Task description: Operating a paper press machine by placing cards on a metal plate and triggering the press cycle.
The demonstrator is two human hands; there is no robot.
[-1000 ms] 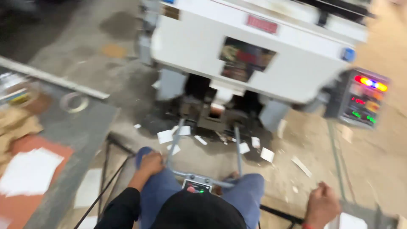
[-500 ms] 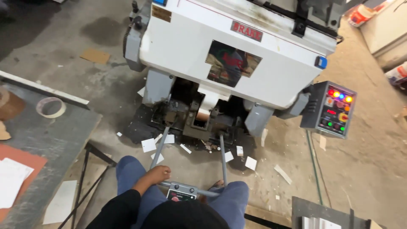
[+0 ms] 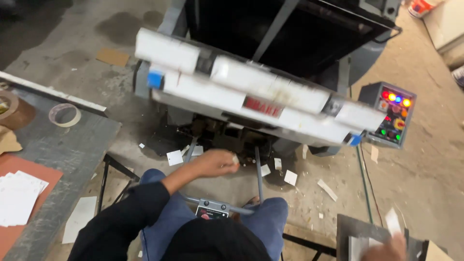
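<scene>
I sit facing a large white and grey platen press [image 3: 251, 96]. Its front plate is tilted open and blurred by motion, with a dark cavity behind it. My left hand [image 3: 215, 162] reaches forward over my blue-jeaned knees, below the plate's lower edge. Its fingers are curled, and a tiny white bit shows at the fingertips. My right hand [image 3: 386, 249] is a blur at the bottom right, over a dark stand [image 3: 348, 229]. A white paper slip [image 3: 392, 221] is at its fingers, and the grip is unclear.
A control box [image 3: 394, 116] with coloured lit buttons stands right of the press. A grey table [image 3: 72, 145] at left carries a tape roll [image 3: 64, 114] and white cards [image 3: 17, 198] on an orange sheet. White paper scraps [image 3: 290, 177] litter the concrete floor.
The press plate has swung from shut to open. My left hand left my knee and reached forward toward the press. My right hand has come back into view at the bottom right.
</scene>
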